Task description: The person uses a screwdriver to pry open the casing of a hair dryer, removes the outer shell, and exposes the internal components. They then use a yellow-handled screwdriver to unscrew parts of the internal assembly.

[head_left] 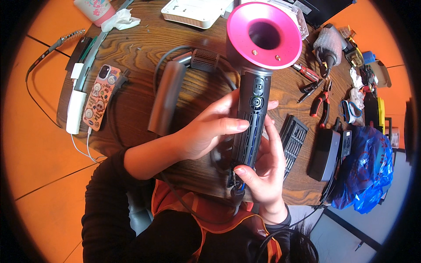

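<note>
Upright before me is a hair dryer (pixel 251 114) with a ring-shaped pink head and a dark handle whose inner casing shows. My left hand (pixel 215 127) wraps the handle from the left, its thumb lying along the front below the buttons. Lower down, my right hand (pixel 265 171) grips the handle from the right, thumb near the bottom end where a blue wire and the cord show. A grey cylindrical sleeve (pixel 167 98) stands on the wooden table (pixel 127 52) left of the dryer. Behind it lies a small perforated dark cylinder (pixel 204 60).
A phone (pixel 101 96) in a patterned case lies at the left. On the right are red-handled pliers (pixel 322 105), a screwdriver (pixel 307 72), a bit set (pixel 293 136), a dark box (pixel 325 153) and a blue plastic bag (pixel 366 171). A white tray (pixel 193 13) sits at the back.
</note>
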The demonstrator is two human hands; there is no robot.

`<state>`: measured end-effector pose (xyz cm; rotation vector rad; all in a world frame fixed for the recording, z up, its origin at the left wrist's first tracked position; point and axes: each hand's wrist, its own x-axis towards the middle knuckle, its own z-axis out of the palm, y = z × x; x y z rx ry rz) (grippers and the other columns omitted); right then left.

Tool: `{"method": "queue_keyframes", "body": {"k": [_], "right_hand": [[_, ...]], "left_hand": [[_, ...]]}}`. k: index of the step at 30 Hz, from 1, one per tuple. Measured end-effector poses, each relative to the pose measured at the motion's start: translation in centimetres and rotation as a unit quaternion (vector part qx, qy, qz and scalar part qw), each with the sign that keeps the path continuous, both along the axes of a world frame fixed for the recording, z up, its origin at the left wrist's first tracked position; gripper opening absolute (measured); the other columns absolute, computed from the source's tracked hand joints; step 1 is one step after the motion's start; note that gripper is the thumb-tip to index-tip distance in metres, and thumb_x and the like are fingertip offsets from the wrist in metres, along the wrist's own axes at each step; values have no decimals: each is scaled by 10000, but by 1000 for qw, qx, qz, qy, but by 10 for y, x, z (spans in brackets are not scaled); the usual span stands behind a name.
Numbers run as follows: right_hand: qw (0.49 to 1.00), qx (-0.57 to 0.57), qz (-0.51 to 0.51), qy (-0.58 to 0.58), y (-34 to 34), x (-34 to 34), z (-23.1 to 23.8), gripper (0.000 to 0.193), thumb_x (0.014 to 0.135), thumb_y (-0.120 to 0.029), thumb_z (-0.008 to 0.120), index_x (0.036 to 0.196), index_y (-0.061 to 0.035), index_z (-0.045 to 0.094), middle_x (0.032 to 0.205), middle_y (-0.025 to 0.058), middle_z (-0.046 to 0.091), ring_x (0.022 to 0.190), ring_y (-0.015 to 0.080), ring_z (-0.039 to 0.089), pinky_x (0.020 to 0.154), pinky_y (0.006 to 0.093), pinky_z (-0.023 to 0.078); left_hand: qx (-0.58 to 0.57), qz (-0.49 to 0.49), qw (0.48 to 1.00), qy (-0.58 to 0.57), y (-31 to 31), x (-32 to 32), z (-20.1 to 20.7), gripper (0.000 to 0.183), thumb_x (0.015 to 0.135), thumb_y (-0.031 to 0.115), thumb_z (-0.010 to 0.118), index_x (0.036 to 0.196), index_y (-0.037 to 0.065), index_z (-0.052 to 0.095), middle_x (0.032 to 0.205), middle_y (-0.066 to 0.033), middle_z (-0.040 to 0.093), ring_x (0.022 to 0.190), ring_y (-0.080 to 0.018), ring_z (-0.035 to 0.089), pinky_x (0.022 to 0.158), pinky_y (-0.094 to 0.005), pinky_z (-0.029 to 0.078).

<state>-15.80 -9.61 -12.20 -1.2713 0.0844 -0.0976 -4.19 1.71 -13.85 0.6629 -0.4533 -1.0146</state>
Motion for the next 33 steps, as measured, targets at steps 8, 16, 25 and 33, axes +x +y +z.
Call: {"method": "queue_keyframes", "body": {"k": [8,16,25,33], "right_hand": [[999,9,-34,15,4,0,2,911,683,-79,728,1371,21,140,1241,194,442,1151,243,451,965,325,345],[998,-49,17,-23,-1,1,-1,865,728,34,660,1384,25,96,1267,200,408,1134,244,466,929,324,382],[997,-71,9,-36,-1,0,-4,862,723,39,667,1382,29,111,1296,198,390,1129,240,468,913,318,398],[995,-89,-11,-36,-1,3,-9,893,663,25,727,1373,23,184,1334,185,369,1133,216,457,926,314,385]], "left_hand": [[16,6,1000,-26,0,-1,1,824,760,211,619,1387,62,106,1374,-234,287,1199,-325,415,1004,-434,329],[1,22,1000,-14,3,-1,1,704,771,105,624,1349,33,230,1312,-106,412,1138,-166,450,980,-336,350],[8,25,998,-61,4,1,-1,749,765,147,613,1364,41,176,1347,-190,338,1144,-262,465,957,-394,394],[-12,18,998,-55,3,2,-2,828,758,156,597,1398,69,79,1385,-228,270,1161,-323,458,963,-432,388]]}}
